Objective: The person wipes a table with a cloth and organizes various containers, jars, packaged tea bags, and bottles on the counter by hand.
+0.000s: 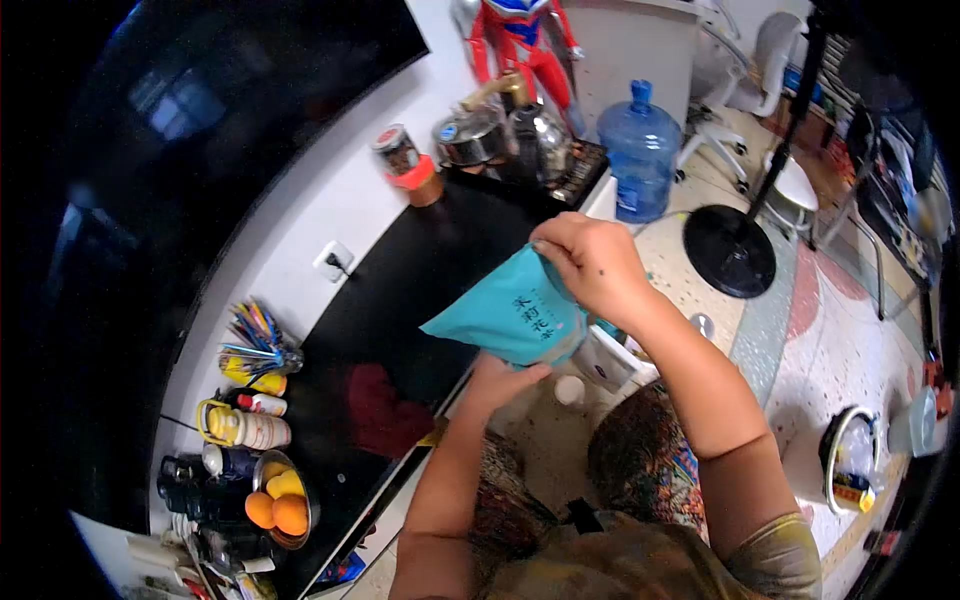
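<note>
A teal pouch [510, 310] with dark printed characters is held up in front of me, above the edge of the black counter. My right hand [595, 262] pinches its upper right corner between thumb and fingers. Under the pouch, my left hand [508, 382] grips its lower edge, with the thumb along the bottom; the other fingers are partly hidden. The pouch tilts, one pointed corner reaching left over the counter. What is inside it cannot be seen. A dark red cloth [385, 410] lies on the counter to the left of my left hand.
Along the black counter [400, 270] stand a bowl of orange and yellow fruit [310, 500], a pen holder [285, 358], a lidded jar [420, 185] and a metal kettle [470, 140]. A blue water jug [640, 155] and a round black stand base [730, 250] are on the right.
</note>
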The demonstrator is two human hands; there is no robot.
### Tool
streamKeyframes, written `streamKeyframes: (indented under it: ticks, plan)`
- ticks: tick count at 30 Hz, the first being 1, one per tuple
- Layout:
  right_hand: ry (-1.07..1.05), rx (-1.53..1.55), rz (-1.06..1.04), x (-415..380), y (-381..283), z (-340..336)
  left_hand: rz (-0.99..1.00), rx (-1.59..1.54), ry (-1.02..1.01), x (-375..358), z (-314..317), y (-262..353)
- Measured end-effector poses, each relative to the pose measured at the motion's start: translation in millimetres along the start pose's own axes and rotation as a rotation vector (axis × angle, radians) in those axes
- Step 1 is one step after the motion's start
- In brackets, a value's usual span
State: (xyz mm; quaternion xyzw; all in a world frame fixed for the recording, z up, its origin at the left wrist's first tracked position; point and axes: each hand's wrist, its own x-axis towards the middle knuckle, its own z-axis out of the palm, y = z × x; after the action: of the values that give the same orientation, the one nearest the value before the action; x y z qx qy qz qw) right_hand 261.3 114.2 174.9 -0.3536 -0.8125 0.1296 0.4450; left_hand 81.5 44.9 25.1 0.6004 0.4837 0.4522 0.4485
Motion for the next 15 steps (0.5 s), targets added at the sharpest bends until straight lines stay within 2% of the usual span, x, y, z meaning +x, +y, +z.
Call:
streamKeyframes:
  ticks: [4,8,10,13,15]
  plan:
    - [0.067,0.025,-0.018,21.6,-4.9,19.4,0.175,0.033,0.160,15.9,-6.4,8.2]
    - [0.028,0.057,-0.069,43.6,-1.2,35.7,0.186,0.127,0.196,28.9,-34.2,16.4]
    - [0.227,0.221,-0.131,49.8,-8.6,39.4,0.057,0.213,0.277,35.4,-54.7,20.2]
    - [0.243,0.293,-0.099,28.9,-2.9,40.5,0.163,0.335,0.386,52.1,-101.0,6.6]
    - [0.154,0.313,-0.018,1.8,12.4,57.2,0.090,0.134,0.478,67.2,-135.7,1.0]
